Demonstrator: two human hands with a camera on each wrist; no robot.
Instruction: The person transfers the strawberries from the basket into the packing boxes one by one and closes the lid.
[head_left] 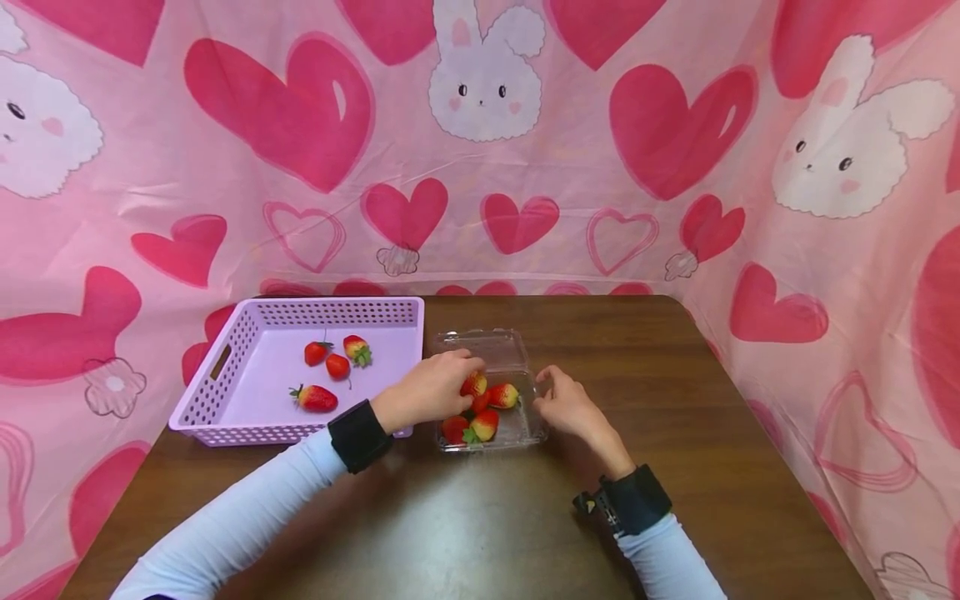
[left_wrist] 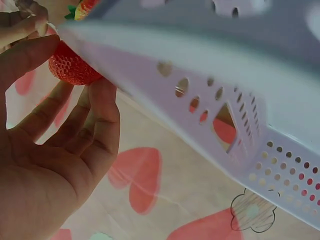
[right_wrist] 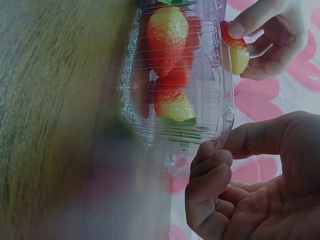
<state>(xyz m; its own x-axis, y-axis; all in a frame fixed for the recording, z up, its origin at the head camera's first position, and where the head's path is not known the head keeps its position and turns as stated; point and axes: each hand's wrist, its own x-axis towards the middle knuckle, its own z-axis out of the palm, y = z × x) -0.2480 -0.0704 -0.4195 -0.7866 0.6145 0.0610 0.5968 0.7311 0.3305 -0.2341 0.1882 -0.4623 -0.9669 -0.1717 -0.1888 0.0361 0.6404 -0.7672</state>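
Note:
My left hand (head_left: 429, 388) pinches a red and yellow strawberry (right_wrist: 239, 54) over the left part of a clear plastic clamshell box (head_left: 528, 429). In the left wrist view the strawberry (left_wrist: 75, 66) sits between thumb and fingertips. Several strawberries lie in the box, among them one with green leaves (head_left: 485, 425) at the front and another (head_left: 504, 395) farther back. The box's lid (head_left: 491, 348) is folded back behind it. On the box's right side, my right hand (head_left: 573, 408) pinches the rim between thumb and curled fingers, as the right wrist view shows.
A lilac perforated basket (head_left: 258, 429) stands left of the box, its right wall close to my left hand. Several strawberries (head_left: 315, 398) lie spread inside it. Both stand on a brown wooden table (head_left: 637, 367), with a pink heart-patterned cloth (head_left: 480, 167) hanging behind and beside it.

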